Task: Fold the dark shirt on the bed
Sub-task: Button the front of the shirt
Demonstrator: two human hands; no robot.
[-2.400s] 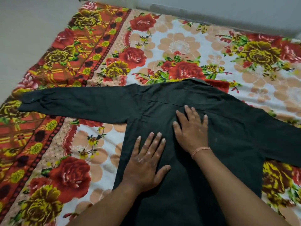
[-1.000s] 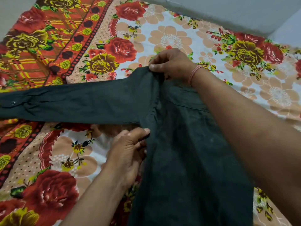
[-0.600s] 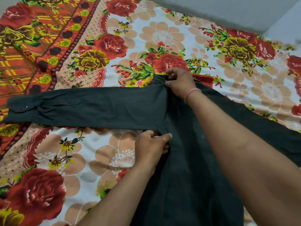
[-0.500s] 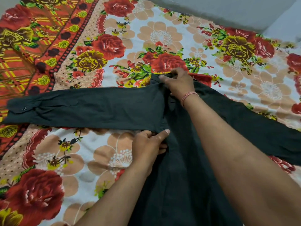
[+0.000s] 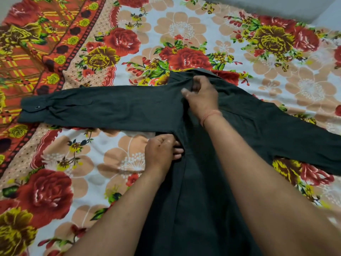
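The dark shirt (image 5: 199,182) lies back-up on the bed, its body running toward me. Its left sleeve (image 5: 103,108) stretches flat to the left, the buttoned cuff at the far end. The right sleeve (image 5: 295,130) runs off to the right edge. My left hand (image 5: 162,154) pinches the shirt's left side edge just under the armpit. My right hand (image 5: 202,97) grips the fabric at the left shoulder, near the collar. The left side panel is folded inward along the line between my hands.
The bed is covered by a floral sheet (image 5: 129,43) with red and yellow roses and an orange patterned border on the left. A pale wall (image 5: 276,6) runs along the far edge of the bed.
My hands went from pressing flat on the shirt's back to gripping its left shoulder and side. They have carried that edge inward to the right, making a lengthwise fold.
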